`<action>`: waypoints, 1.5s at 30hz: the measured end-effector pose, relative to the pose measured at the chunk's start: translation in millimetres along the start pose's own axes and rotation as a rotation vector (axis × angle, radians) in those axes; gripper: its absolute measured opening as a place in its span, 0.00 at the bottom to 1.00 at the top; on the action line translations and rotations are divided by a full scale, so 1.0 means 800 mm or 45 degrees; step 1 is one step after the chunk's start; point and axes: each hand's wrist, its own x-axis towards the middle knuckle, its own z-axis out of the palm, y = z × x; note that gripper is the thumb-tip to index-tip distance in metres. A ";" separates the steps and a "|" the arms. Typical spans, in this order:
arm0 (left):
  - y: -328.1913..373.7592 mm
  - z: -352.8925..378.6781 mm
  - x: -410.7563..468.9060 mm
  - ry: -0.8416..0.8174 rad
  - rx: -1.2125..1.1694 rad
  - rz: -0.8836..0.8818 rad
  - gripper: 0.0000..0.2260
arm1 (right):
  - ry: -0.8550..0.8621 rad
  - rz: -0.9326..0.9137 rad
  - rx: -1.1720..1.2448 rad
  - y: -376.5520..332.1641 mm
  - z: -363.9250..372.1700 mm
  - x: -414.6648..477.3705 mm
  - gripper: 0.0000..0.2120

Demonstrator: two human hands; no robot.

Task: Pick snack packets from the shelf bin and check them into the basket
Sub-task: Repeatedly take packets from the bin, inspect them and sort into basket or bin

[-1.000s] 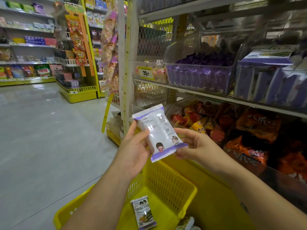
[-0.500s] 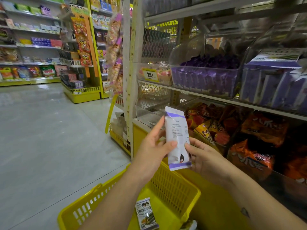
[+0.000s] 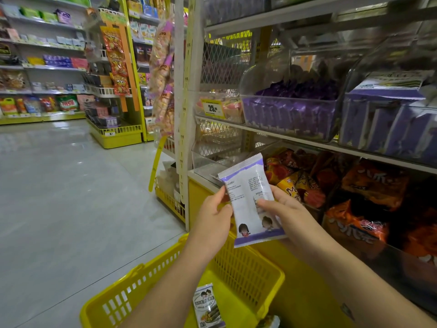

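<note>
Floor (image 3: 59, 197) of grey tile filled the left side, with stocked shelves (image 3: 42, 67) standing behind it. Lower down and nearer sat the yellow basket (image 3: 113, 297), and a small packet (image 3: 208, 306) lay flat on its bottom, face up. Above the basket's far rim the left hand (image 3: 212, 216) pinched the left edge of the packet (image 3: 248, 197), its fingers curled round that edge. This packet, white with purple ends, was held nearly upright in the air between both hands, printed back toward the camera, clear of basket and shelf. The right hand (image 3: 288, 214) gripped its right edge, thumb pressed on the near face. Higher and further right, a clear bin (image 3: 288, 114) on the shelf held purple packets, and orange bags (image 3: 373, 183) filled the shelf below it.
</note>
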 end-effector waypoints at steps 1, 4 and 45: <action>0.002 -0.001 -0.002 -0.070 -0.059 -0.015 0.16 | -0.016 -0.011 0.009 -0.002 0.003 0.001 0.14; 0.006 -0.003 -0.010 -0.267 -0.089 -0.004 0.15 | -0.058 -0.042 0.023 -0.004 0.008 0.001 0.16; 0.126 0.036 0.017 -0.359 -0.957 -0.033 0.15 | 0.008 -0.288 -0.834 -0.141 -0.025 -0.045 0.23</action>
